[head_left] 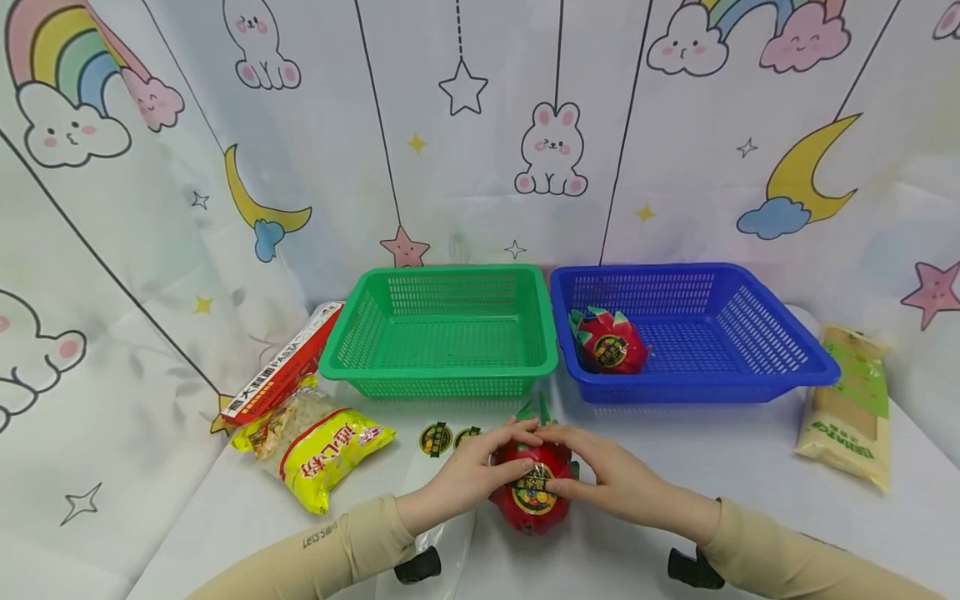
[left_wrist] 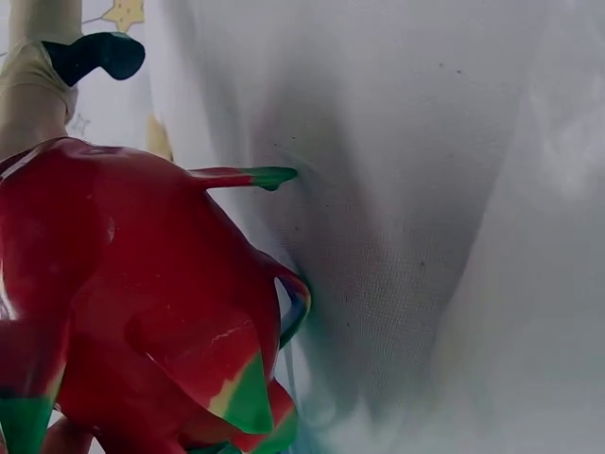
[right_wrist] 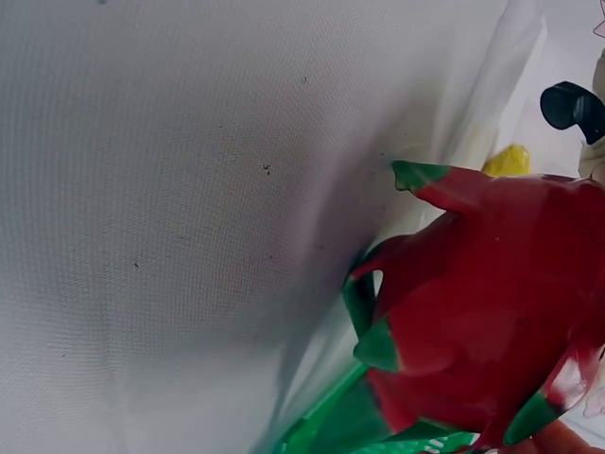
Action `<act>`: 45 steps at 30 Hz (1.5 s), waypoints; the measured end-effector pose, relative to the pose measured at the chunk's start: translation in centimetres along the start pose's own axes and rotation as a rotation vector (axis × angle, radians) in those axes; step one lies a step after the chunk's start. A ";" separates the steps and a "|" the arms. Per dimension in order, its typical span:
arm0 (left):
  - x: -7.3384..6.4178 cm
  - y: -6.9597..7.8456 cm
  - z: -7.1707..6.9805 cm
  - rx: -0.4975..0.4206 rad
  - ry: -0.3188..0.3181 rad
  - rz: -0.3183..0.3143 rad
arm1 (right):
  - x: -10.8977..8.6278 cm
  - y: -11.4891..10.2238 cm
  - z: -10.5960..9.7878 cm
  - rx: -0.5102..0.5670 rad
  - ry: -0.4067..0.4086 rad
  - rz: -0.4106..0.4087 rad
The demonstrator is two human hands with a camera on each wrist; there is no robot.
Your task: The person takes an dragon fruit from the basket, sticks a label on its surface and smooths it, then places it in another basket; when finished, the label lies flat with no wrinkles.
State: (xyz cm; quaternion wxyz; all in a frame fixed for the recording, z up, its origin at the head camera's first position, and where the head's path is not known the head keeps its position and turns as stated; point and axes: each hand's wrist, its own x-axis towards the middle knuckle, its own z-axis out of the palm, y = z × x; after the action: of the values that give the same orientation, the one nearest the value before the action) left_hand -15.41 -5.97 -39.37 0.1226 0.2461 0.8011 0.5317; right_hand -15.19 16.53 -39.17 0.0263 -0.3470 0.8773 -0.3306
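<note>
A red model dragon fruit (head_left: pixel 531 521) with green-tipped scales is between both hands at the front of the table. My left hand (head_left: pixel 472 465) holds its left side, the thumb on a round black-and-gold sticker (head_left: pixel 534 493) on its skin. From the other side my right hand (head_left: pixel 622 479) holds it, thumb at the sticker's right edge. Both wrist views show the dragon fruit (left_wrist: pixel 161 274) (right_wrist: pixel 492 293) large and close, with most of the fingers hidden behind it. Partly under the left forearm lies a clear sheet (head_left: pixel 450 550) bearing similar round stickers (head_left: pixel 435 439).
Behind stand a green basket (head_left: pixel 438 385) and a blue basket (head_left: pixel 697 390); the blue one contains another stickered dragon fruit (head_left: pixel 611 342). A yellow pasta bag (head_left: pixel 322 450) and red pasta box (head_left: pixel 281 371) lie left, a beige-green package (head_left: pixel 847 408) right. A patterned curtain (head_left: pixel 480 217) hangs behind.
</note>
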 end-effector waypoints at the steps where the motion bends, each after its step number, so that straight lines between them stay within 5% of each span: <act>1: 0.0 0.0 -0.1 0.007 -0.006 0.004 | 0.0 0.0 0.0 0.004 -0.003 0.012; 9: -0.3 0.1 -0.8 0.128 -0.157 0.030 | 0.0 -0.4 0.1 -0.018 -0.017 0.054; 20: -0.4 0.6 -1.0 0.137 -0.172 0.055 | 0.0 -0.7 0.2 -0.040 0.000 0.033; 24: -0.4 0.4 -1.4 0.125 -0.205 0.033 | -0.1 -0.6 0.1 0.049 -0.018 0.042; 34: -0.7 0.6 -0.5 0.152 -0.141 -0.039 | 0.3 -0.3 0.7 0.247 0.007 0.404; 45: -0.3 0.6 0.9 0.135 -0.048 -0.077 | 1.5 -1.9 0.6 0.291 -0.051 0.555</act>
State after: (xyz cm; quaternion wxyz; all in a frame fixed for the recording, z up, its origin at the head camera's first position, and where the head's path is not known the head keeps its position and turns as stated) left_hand -14.55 -5.23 -39.24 0.1454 0.2355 0.8408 0.4652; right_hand -15.07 14.23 -38.19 0.1870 -0.0952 0.8810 -0.4241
